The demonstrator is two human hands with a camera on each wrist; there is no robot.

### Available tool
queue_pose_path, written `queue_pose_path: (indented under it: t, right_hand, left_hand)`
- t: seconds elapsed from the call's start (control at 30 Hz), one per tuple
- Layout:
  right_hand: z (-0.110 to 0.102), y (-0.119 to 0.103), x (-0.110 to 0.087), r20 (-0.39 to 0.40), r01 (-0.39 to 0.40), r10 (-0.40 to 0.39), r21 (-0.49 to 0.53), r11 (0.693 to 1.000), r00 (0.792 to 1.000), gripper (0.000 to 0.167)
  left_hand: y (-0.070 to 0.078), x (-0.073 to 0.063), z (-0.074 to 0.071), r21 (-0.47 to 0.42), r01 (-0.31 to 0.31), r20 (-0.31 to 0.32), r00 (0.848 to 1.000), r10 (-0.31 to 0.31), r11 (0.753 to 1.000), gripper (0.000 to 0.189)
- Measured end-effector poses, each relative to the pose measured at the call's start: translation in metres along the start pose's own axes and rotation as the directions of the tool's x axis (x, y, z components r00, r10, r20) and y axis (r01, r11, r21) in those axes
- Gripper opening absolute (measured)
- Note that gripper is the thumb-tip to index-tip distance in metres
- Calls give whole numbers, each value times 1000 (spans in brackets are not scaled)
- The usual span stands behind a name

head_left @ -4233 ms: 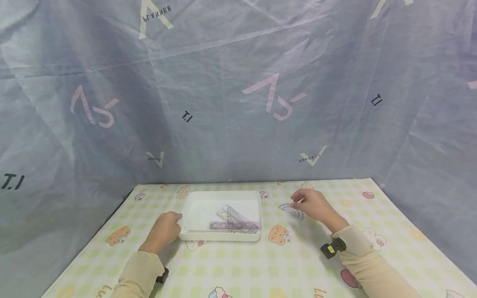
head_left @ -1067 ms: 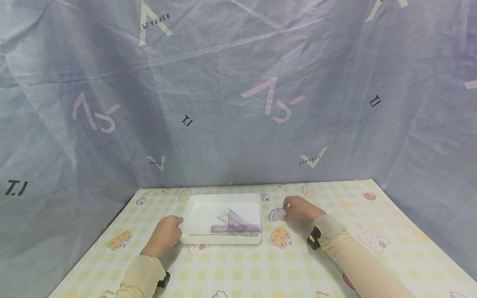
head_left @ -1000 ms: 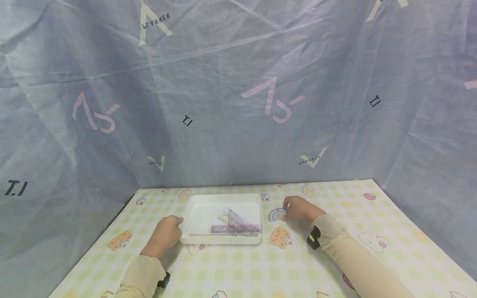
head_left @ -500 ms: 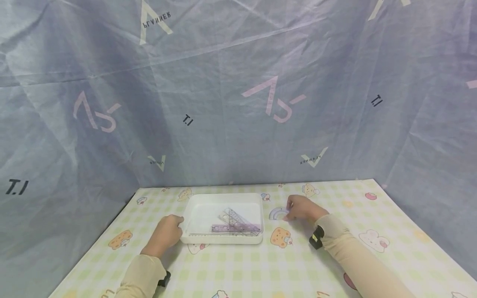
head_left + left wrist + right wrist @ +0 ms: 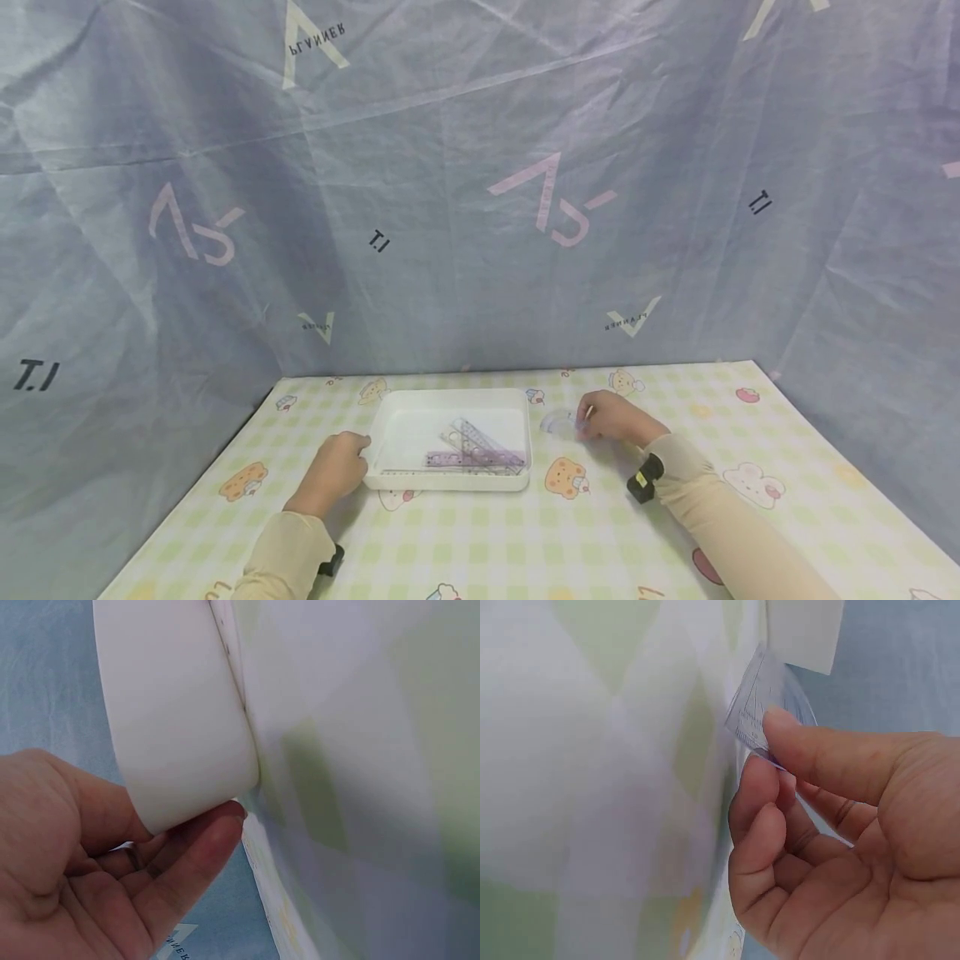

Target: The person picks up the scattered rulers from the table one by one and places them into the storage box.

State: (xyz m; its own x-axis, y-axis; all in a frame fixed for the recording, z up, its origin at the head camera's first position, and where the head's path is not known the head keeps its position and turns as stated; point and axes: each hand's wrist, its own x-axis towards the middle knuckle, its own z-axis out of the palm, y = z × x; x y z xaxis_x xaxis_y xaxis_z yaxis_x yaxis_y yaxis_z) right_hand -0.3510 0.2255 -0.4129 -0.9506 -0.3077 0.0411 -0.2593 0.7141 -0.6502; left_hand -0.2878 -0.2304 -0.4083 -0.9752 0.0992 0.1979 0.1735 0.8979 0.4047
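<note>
In the head view a clear half-round protractor (image 5: 558, 423) is pinched between thumb and fingers of my right hand (image 5: 609, 417), right of the white tray (image 5: 447, 481). The right wrist view shows the thumb on the marked face of the protractor (image 5: 754, 712), which is tilted. My left hand (image 5: 337, 467) grips the tray's left end; in the left wrist view its thumb lies at the rim and its fingers at the lower edge of the tray wall (image 5: 176, 712). Inside the tray lie a purple ruler (image 5: 442, 459) and other clear drawing tools, overlapping, including a clear set square (image 5: 467, 433).
A green-and-white checked tablecloth (image 5: 480, 542) with cartoon prints covers the table. Grey-blue cloth (image 5: 450, 275) hangs behind it and at both sides. A black wrist device (image 5: 645, 478) sits on the right forearm.
Compared with the oldest frame, my right hand has moved left toward the tray with the protractor. Over the last second it shifted slightly right and the protractor tilted. The left hand stays on the tray.
</note>
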Motion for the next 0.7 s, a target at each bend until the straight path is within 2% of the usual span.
queue_pose_path:
  t: [0.07,0.13,0.23,0.43,0.7]
  right_hand:
    - [-2,0,-1,-4,41,-41,-3,999,999,11]
    - [-5,0,-3,-17,69,-69,-9,998,997,14]
    - [-10,-1,-4,-50,61,-61,1,998,997,24]
    - [-18,-2,-7,-105,62,-51,103,993,993,37]
    - [-24,-30,-19,-152,102,-92,62,993,984,37]
  left_hand:
    - [0,0,0,-1,-2,1,1000,2,1000,39]
    - [0,0,0,-1,-4,1,1000,4,1000,38]
    - [0,0,-1,-2,-6,1,1000,6,1000,38]
    - [1,0,-1,-5,-10,2,1000,10,1000,38]
    - [2,0,-2,-1,-3,5,1000,3,1000,38]
